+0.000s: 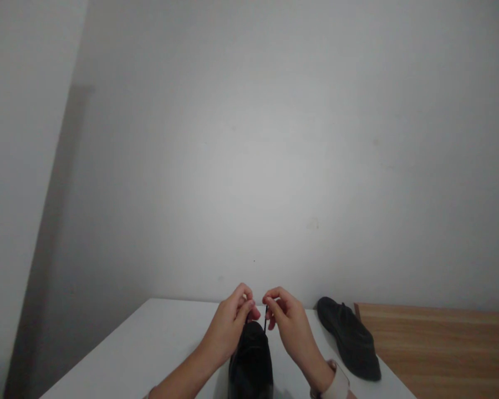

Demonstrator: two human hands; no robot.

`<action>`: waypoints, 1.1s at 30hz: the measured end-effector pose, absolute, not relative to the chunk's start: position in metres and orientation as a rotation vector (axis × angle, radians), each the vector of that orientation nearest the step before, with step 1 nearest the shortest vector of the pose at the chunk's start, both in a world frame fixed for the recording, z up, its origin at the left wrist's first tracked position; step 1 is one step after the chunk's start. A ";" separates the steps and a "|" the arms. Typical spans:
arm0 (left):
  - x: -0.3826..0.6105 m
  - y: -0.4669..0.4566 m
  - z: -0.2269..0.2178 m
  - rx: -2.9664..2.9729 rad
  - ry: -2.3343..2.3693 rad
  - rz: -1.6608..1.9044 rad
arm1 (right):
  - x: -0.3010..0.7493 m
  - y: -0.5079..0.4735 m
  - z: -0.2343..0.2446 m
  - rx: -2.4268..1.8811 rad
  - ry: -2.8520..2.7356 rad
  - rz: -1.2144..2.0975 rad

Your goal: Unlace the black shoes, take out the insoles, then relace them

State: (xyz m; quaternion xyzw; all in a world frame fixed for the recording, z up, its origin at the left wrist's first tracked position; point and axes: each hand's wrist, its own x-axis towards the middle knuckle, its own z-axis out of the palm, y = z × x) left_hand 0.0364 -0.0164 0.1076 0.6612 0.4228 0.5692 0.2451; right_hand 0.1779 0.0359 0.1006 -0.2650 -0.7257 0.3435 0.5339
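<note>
A black shoe (251, 360) stands on the white table between my forearms, its lower part cut off by the frame's bottom edge. Above it, my right hand (286, 313) pinches a thin black shoelace (265, 320) that runs up from the shoe's right side. My left hand (235, 313) is closed in a pinch too, at the shoe's left side, with a short dark bit of lace showing below the fingers. The two hands are a small gap apart. A second black shoe (351, 341), laced, lies to the right of my right hand.
The white table (158, 332) meets a plain grey wall (266, 166) at its far edge. To the right is a wood-grain panel (449, 343), next to the second shoe. A light-coloured band (335, 382) is around my right wrist.
</note>
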 end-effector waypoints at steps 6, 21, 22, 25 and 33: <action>0.040 0.021 0.077 1.515 1.038 1.520 | 0.169 0.052 0.090 -0.573 -1.696 0.989; 0.049 0.062 0.047 1.235 0.926 1.820 | 0.149 0.084 0.054 -0.395 -1.444 0.874; 0.049 0.060 0.045 1.263 0.901 1.790 | 0.150 0.083 0.054 -0.384 -1.453 0.855; 0.049 0.053 0.043 1.309 0.786 1.702 | 0.152 0.077 0.059 -0.376 -1.471 0.926; 0.045 0.032 0.052 1.559 0.884 1.583 | 0.166 0.081 0.044 -0.304 -1.345 1.346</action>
